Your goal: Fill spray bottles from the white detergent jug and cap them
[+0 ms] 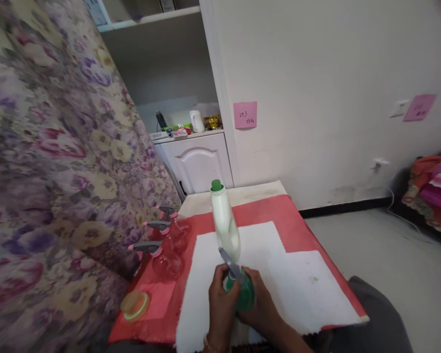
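Note:
Both my hands close round a green spray bottle (244,294) near the front of the table. My left hand (220,299) grips its neck by the grey trigger head (231,265). My right hand (260,306) cups the green body from the right. Just behind them stands a tall white bottle (226,225) with a green cap, upright on a white cloth (279,274) spread over the red table cover (301,215).
Three clear pink spray bottles (169,245) with grey triggers stand in a row at the table's left edge. A round lid (135,305) lies at the front left corner. A flowered curtain (51,162) hangs on the left. A white cabinet (196,159) stands behind.

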{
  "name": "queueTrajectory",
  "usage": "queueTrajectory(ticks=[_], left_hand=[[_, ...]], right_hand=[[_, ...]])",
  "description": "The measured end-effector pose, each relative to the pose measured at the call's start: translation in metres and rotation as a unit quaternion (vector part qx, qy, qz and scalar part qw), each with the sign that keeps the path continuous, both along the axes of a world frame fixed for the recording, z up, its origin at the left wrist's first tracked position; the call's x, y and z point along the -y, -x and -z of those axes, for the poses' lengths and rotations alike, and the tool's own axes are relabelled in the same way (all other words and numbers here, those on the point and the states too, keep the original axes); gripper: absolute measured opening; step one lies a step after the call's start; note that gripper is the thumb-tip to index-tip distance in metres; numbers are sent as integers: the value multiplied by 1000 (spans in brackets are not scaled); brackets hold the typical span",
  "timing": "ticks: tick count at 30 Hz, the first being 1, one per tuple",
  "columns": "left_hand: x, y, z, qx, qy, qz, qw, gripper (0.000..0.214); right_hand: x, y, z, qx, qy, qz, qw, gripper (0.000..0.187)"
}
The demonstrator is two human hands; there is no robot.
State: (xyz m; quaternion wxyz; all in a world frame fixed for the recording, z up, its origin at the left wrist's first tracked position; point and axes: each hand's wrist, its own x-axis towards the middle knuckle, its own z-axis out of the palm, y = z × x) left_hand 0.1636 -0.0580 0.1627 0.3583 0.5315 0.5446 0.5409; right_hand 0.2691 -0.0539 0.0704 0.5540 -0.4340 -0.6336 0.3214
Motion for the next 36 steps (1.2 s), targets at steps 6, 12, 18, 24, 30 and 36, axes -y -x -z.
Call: queueTrajectory(ticks=[6,12,18,24,30,36], left_hand=[[4,3,-3,10,6,40,999,32],[1,0,-3,-4,-5,-9,1000,20],[3,3,-1,4,-1,27,1000,32],[1,7,2,25,-21,17,999,26],[7,12,-27,85,-7,-9,996,36],[22,23,-58,91,-53,-27,994,38]], right_hand=[[-1,1,5,9,7,6,1000,86],[-1,1,6,7,9,5,1000,87],[-1,0,6,8,7,2,1000,87],[0,0,5,7,26,-5,1000,89],[0,-5,2,21,40,-19,999,93],[0,-5,2,11,14,-22,1000,91]])
